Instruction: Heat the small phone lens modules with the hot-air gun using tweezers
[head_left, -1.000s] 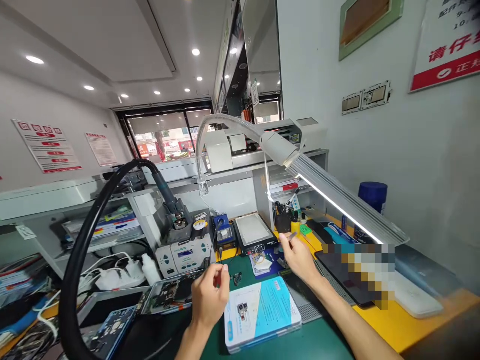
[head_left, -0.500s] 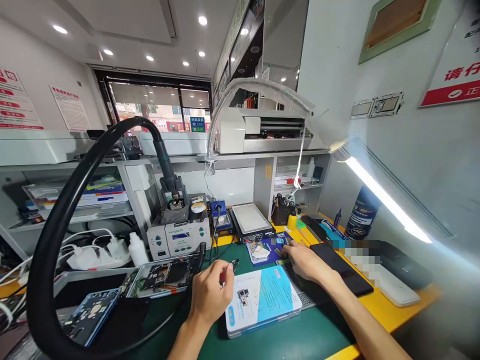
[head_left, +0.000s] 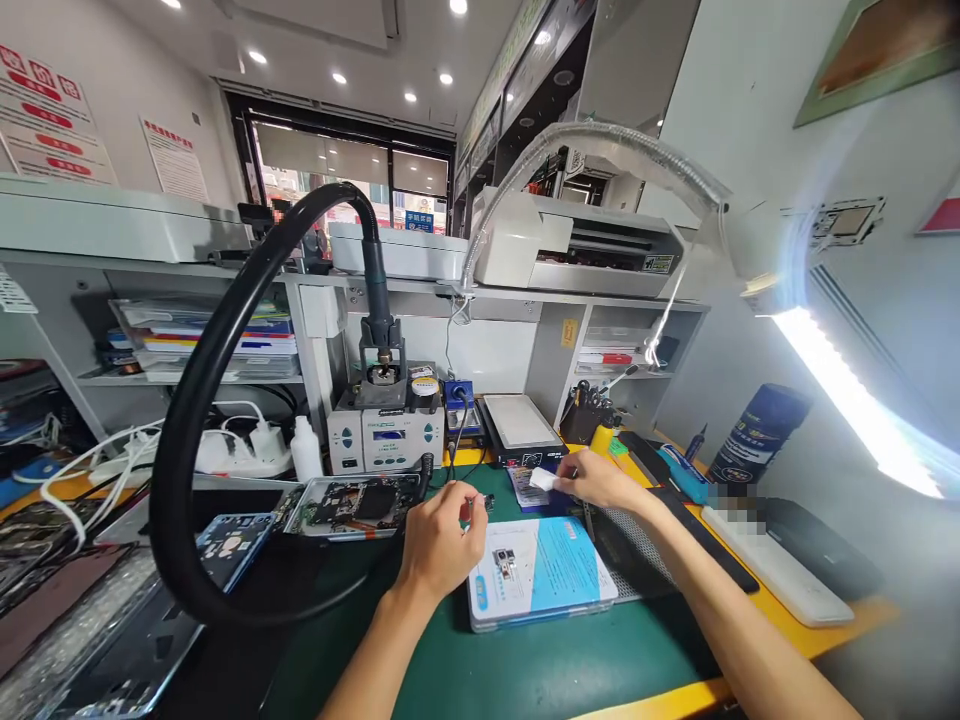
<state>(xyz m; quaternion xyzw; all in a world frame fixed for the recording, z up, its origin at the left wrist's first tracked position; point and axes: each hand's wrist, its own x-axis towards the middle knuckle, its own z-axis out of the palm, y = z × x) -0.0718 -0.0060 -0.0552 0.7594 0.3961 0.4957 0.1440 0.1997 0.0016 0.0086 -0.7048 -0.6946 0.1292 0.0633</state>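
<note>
My left hand (head_left: 444, 532) is closed in a pinch just left of the plastic case. A small dark electronic part (head_left: 489, 502) sticks out past its fingertips. My right hand (head_left: 600, 482) pinches a small white wipe (head_left: 543, 480) above a blue-purple packet (head_left: 525, 497). Between my forearms lies the flat plastic case (head_left: 541, 575) with a white and light-blue label. On its lid rests a small silver-and-dark camera module (head_left: 505, 562).
A hot-air station (head_left: 386, 440) stands behind my left hand, its thick black hose (head_left: 176, 480) arching across the left side. An opened phone (head_left: 356, 505) lies beside it. A bright lamp (head_left: 855, 400) hangs at the right above a blue can (head_left: 761, 430).
My right hand has moved to the left and taken hold of the white wipe that lay on the packet. My left hand keeps its pinch. The camera view has shifted.
</note>
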